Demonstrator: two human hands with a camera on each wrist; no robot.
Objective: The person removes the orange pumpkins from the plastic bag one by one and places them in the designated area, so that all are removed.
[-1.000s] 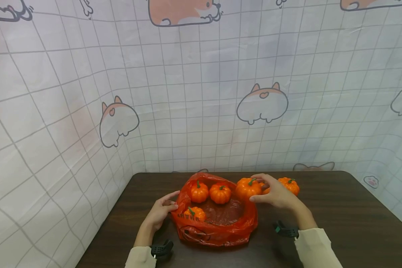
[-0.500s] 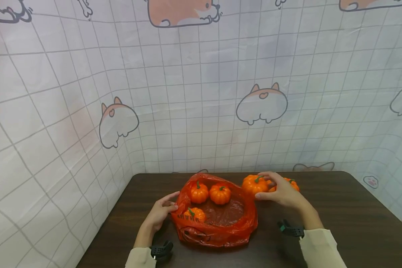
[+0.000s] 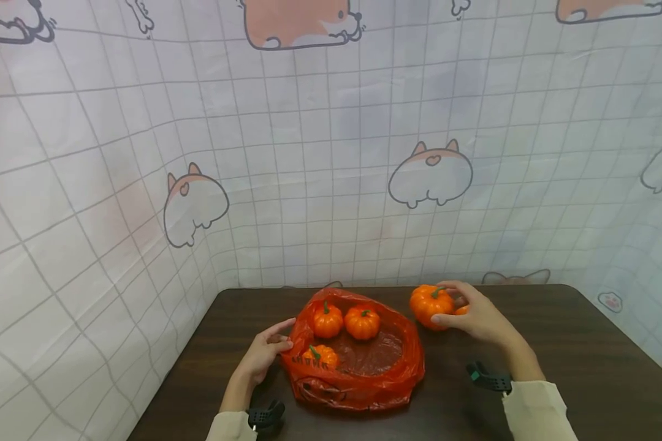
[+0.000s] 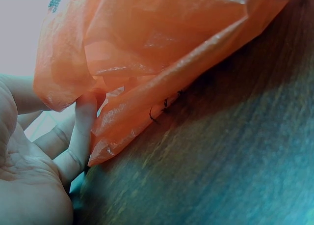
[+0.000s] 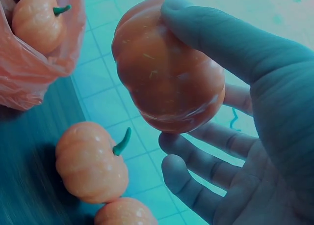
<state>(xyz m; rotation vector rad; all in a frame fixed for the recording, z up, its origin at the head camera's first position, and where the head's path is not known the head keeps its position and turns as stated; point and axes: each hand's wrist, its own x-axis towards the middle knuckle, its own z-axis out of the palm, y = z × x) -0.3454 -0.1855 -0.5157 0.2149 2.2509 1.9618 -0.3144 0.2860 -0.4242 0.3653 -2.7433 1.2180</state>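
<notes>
A thin red plastic bag [image 3: 358, 392] stands on the table with its mouth wide and facing up. Three small orange toy pumpkins with green stems lie inside: one at back left [image 3: 328, 322], one beside it [image 3: 362, 323], one at front left [image 3: 322, 355]. My left hand [image 3: 260, 354] pinches the bag's left rim; the left wrist view shows the film [image 4: 113, 63] between thumb and fingers. To the right of the bag, my right hand [image 3: 480, 315] grips another pumpkin [image 3: 429, 305] by its side, thumb across it [image 5: 167, 72].
Two more pumpkins, a nearer one [image 5: 88, 161] and a partly cropped one [image 5: 125, 215], sit on the tabletop by the right hand, mostly hidden behind it in the head view. The dark wooden table [image 3: 579, 355] ends at a patterned white cloth [image 3: 342, 184].
My right hand has carried its pumpkin rightward, from over the bag's right rim to outside the bag. The left hand and the bag stay almost where they were.
</notes>
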